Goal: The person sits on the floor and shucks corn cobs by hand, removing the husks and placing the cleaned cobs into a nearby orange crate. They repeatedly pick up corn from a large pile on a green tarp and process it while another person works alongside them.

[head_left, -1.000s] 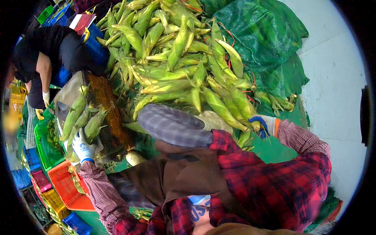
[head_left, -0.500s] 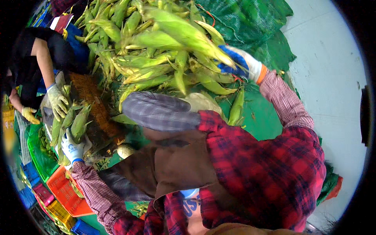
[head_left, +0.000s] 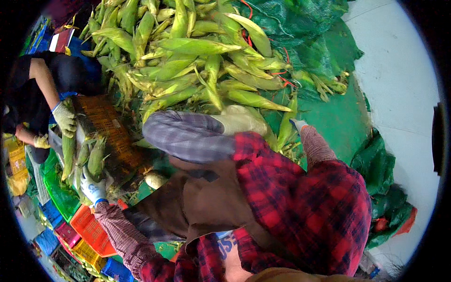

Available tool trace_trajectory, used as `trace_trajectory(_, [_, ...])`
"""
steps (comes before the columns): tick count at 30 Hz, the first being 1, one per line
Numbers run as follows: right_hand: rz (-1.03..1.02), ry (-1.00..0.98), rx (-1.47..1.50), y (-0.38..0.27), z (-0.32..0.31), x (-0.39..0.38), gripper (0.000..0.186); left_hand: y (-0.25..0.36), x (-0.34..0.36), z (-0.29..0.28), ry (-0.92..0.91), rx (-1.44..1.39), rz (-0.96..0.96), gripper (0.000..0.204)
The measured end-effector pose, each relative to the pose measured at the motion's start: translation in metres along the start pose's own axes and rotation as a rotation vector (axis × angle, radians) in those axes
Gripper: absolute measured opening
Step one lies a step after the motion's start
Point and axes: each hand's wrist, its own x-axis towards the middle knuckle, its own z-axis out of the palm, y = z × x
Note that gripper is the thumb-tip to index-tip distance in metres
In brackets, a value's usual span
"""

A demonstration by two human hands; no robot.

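Note:
My left hand (head_left: 93, 187), in a white and blue glove, is closed around the lower end of a husked-in green ear of corn (head_left: 97, 157), with another ear close beside it. These ears stand at the side of a dark brown crate (head_left: 108, 120). On my right, my gloved right hand (head_left: 299, 125) is at a green ear of corn (head_left: 285, 128) lying beside my boot. My sleeve and the viewing angle hide most of its fingers. A large pile of unhusked corn (head_left: 188, 66) spreads out in front of me.
At the left, a co-worker's gloved hand (head_left: 65, 120) holds an upright ear of corn (head_left: 68, 157). An orange crate (head_left: 94, 228) and a green basket (head_left: 58, 190) stand near my left arm. Green mesh sacking (head_left: 314, 42) lies beyond the pile; more sacking (head_left: 376, 164) lies at right.
My right hand has come back from the pile, where it was at the end of a long ear, down to the ear near my boot. My left hand stays with its ears.

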Motion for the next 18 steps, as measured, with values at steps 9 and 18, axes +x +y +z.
trace_trajectory(9, [0.392,0.280,0.159,-0.092,0.056,-0.038,0.113,0.002,-0.008,-0.013,0.040,0.045,-0.029,0.103])
trace_trajectory(18, [0.178,0.267,0.488,-0.076,0.066,-0.049,0.108,0.002,-0.008,-0.011,0.088,0.013,-0.035,0.090])
